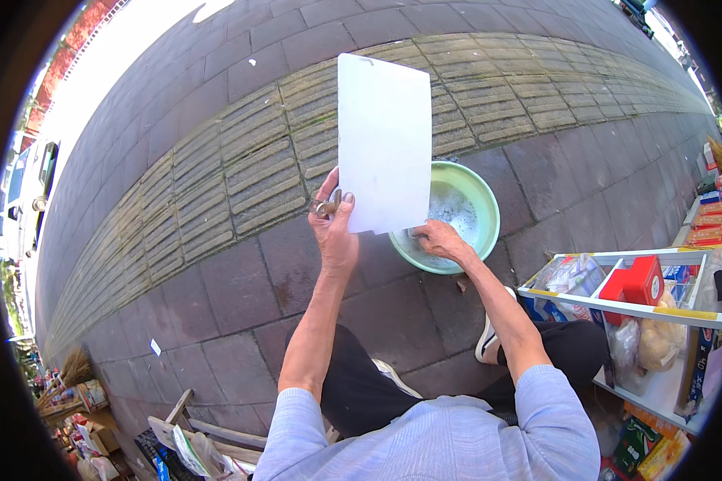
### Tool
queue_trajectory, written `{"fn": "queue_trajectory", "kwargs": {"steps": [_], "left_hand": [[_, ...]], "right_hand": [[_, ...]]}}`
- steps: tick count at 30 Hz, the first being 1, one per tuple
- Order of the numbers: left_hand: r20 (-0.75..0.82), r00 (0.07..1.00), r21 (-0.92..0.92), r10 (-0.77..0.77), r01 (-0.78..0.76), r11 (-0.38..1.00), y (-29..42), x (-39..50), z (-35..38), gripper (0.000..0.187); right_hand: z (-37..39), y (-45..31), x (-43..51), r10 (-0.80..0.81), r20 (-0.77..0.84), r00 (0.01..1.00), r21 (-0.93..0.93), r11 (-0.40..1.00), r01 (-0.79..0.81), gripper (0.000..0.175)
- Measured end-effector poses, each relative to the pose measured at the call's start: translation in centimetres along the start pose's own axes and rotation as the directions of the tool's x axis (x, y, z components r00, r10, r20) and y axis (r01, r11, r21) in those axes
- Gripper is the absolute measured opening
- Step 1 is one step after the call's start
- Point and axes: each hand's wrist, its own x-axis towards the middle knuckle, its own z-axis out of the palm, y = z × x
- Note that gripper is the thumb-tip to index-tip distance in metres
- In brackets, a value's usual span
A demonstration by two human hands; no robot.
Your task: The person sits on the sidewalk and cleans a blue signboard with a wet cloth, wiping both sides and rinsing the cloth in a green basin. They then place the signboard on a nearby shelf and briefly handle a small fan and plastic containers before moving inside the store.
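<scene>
A white rectangular panel (pixel 385 144) is held up above a green plastic basin (pixel 487 234). My left hand (pixel 336 231) grips its lower left edge, the thumb on the near face, beside a small metal fitting (pixel 325 207) that looks like a lock or latch. At the panel's lower right corner is my right hand (pixel 442 239), its fingers curled over the basin; what they hold, if anything, is hidden. Foamy water (pixel 454 210) lies in the basin, partly covered by the panel.
A white metal shelf rack (pixel 626 303) with bagged goods and a red plastic object (pixel 635 288) stands on the right. At lower left are a wooden stool or frame (pixel 216 434) and a straw broom (pixel 75 368). Paving and ribbed tactile tiles (pixel 253 174) surround the basin.
</scene>
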Motion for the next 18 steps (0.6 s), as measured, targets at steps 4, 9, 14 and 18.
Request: {"fn": "queue_trajectory", "kwargs": {"steps": [4,9,14,18], "left_hand": [[0.178,0.930,0.403,0.321,-0.366,0.839,0.5,-0.3,0.4,0.044],[0.742,0.605,0.619,0.290,-0.784,0.050,-0.2,-1.9,1.5,0.036],[0.796,0.580,0.592,0.172,-0.806,-0.023,-1.0,-3.0,2.6,0.039],[0.759,0.647,0.628,0.080,-0.758,0.174,-0.3,-3.0,2.5,0.064]], "right_hand": [[-3.2,-1.3,-1.0,0.149,-0.476,0.867,0.162,0.984,-0.080,0.036],[-7.6,-8.3,-2.6,0.234,-0.274,0.933,0.955,-0.051,0.294,0.036],[-8.9,-10.1,-1.4,0.353,-0.345,0.870,0.939,0.113,0.326,0.022],[-10.1,-7.0,0.0,0.334,-0.312,0.889,0.950,0.115,0.291,0.022]]}}
